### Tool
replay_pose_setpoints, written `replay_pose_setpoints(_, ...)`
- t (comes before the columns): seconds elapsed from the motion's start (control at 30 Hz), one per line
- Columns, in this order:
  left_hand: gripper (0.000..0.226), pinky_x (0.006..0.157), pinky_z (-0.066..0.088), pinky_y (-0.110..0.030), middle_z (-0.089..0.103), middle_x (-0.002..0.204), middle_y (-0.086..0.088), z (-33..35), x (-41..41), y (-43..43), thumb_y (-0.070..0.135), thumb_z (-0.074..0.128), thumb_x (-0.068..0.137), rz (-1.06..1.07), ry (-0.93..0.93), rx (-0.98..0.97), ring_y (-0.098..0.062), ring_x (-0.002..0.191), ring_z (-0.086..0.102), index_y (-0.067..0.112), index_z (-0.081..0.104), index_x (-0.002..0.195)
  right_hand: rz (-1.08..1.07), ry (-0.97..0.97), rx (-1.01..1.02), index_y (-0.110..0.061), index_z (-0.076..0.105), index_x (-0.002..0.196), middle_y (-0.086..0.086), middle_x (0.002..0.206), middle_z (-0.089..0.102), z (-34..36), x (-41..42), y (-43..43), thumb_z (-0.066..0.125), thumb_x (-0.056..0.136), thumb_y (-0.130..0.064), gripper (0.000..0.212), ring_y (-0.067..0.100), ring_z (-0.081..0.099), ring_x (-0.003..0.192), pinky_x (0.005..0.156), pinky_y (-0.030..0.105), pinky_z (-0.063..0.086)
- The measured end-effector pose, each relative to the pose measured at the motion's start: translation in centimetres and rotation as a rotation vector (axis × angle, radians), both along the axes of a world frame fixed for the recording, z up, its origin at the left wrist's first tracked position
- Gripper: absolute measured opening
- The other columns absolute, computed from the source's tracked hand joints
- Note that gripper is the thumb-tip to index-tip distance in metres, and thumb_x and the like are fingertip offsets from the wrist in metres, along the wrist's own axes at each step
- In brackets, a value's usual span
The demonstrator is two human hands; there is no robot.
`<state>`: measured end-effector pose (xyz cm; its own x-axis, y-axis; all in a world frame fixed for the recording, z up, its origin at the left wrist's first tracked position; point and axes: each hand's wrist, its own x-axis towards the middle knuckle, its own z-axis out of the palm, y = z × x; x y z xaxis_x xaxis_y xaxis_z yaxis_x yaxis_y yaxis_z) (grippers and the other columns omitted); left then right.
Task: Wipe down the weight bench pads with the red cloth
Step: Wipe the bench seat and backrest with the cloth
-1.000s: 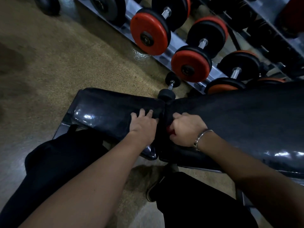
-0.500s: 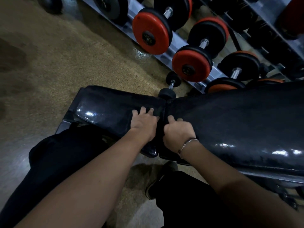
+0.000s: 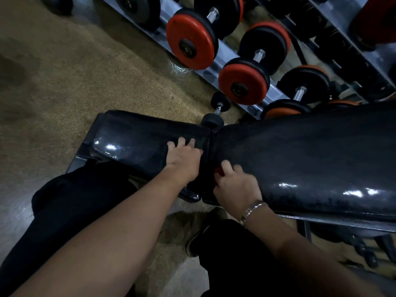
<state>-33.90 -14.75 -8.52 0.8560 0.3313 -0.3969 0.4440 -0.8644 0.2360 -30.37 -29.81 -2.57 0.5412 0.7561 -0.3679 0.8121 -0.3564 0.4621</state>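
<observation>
The black weight bench has a short seat pad (image 3: 139, 138) on the left and a long back pad (image 3: 310, 151) on the right, with a narrow gap between them. My left hand (image 3: 184, 157) lies flat on the seat pad's right end, fingers spread. My right hand (image 3: 234, 185) sits at the near end of the gap, on the back pad's edge, closed on the red cloth (image 3: 219, 170). Only a small red corner of the cloth shows under the fingers.
A metal rack (image 3: 227, 50) of red and black dumbbells (image 3: 190, 39) runs along the far side. A small black dumbbell (image 3: 216, 112) lies on the floor by the gap. My dark-trousered knees and a shoe (image 3: 199, 239) are below the bench. Brown speckled floor spreads left.
My right hand slid along the gap toward me, to the bench's near edge, and the red cloth shows again. My left hand stayed pressed on the seat pad.
</observation>
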Motion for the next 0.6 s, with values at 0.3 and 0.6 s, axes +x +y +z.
replay_pose_setpoints(0.3,0.065,0.112,0.026,-0.058,0.022,0.165,-0.004,0.0,0.1,-0.1,0.027,0.066,0.089,0.010,-0.001,-0.008,-0.036,0.142,0.023,0.035,0.042,0.149,0.036,0.081,-0.031,-0.031,0.073,0.080,0.002,0.097,0.054,0.7,-1.2,-4.3,0.075,0.065,-0.044,0.020,0.025,0.057,0.077,0.046,0.029,0.031)
replay_pose_setpoints(0.6,0.064,0.111,0.028,-0.058,0.023,0.164,-0.004,0.4,0.2,-0.2,0.026,0.065,0.089,0.007,0.009,-0.006,-0.036,0.142,0.024,0.035,0.043,0.149,0.035,-0.015,0.064,-0.020,0.071,0.101,0.006,0.102,0.056,-1.0,-1.9,-3.5,0.080,0.068,-0.029,0.035,0.028,0.056,0.074,0.044,0.031,0.039)
